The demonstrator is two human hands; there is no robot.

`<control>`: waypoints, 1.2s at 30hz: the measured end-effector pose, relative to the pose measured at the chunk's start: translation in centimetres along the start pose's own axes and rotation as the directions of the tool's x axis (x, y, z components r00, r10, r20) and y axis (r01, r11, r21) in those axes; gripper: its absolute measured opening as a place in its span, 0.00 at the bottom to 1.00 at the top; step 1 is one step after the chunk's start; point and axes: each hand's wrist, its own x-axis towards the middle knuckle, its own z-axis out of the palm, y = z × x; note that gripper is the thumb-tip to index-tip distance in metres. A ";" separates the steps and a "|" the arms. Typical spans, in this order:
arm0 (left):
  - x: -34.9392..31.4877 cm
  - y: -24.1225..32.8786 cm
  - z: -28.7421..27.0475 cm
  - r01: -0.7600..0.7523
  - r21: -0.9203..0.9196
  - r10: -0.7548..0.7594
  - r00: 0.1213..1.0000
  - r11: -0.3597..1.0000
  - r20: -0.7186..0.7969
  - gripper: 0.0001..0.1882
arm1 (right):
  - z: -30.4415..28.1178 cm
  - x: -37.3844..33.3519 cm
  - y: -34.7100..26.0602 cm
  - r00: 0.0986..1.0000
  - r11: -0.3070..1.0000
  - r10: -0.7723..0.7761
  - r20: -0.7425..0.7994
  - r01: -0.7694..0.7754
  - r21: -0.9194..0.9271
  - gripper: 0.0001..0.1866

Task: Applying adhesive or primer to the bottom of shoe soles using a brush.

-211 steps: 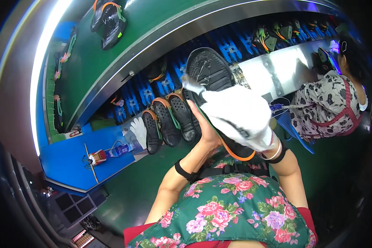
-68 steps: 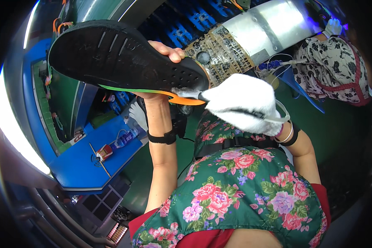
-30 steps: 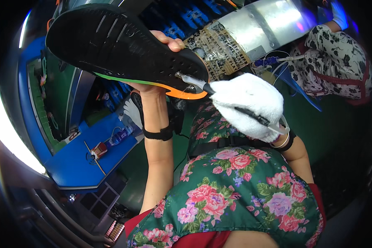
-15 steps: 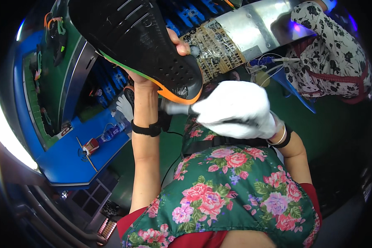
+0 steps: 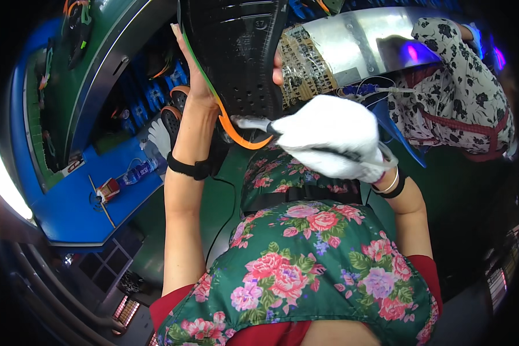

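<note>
My left hand [image 5: 200, 86], bare, grips a black shoe sole [image 5: 242, 57] from behind. Its fingertips curl round the far edge. The sole has rows of small holes near the heel and a green and orange rim, with the heel toward me. My right hand [image 5: 328, 135] wears a white glove and is closed around a brush. The pale brush head [image 5: 252, 123] meets the heel end of the sole, beside the orange rim; whether it touches is hard to tell. The brush handle is hidden in the glove.
A blue table [image 5: 69, 213] on the left bears a bottle [image 5: 138, 171] and a reddish container [image 5: 107, 190]. Dark shoes with orange rims [image 5: 172, 118] lie behind my left arm. A metal machine housing [image 5: 357, 46] crosses the far side. A co-worker's patterned sleeve [image 5: 464, 86] is at right.
The sole has turned more upright and its heel end has shifted slightly left. My left forearm has moved left. The brush, blurred before, now lies by the orange rim.
</note>
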 end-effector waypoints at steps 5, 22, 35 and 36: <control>-0.2 -1.3 -0.4 -0.092 0.110 0.089 0.996 0.990 0.025 0.64 | -0.2 0.7 -1.0 0.991 0.951 0.039 0.127 -0.076 0.301 0.14; 0.6 -0.2 1.2 0.492 0.175 -0.422 0.847 0.853 -0.323 0.47 | 0.4 -0.2 1.2 0.934 0.988 -0.118 0.337 0.146 -0.058 0.18; -1.5 -0.1 -1.4 0.362 -0.357 -0.427 0.896 0.861 -0.120 0.51 | -1.0 1.8 0.9 0.923 0.814 0.348 0.162 -0.383 0.436 0.07; -1.1 -0.9 -1.3 0.268 -0.341 -0.374 0.879 0.901 -0.296 0.54 | -1.5 1.9 0.7 0.925 0.861 0.380 0.023 -0.362 0.358 0.10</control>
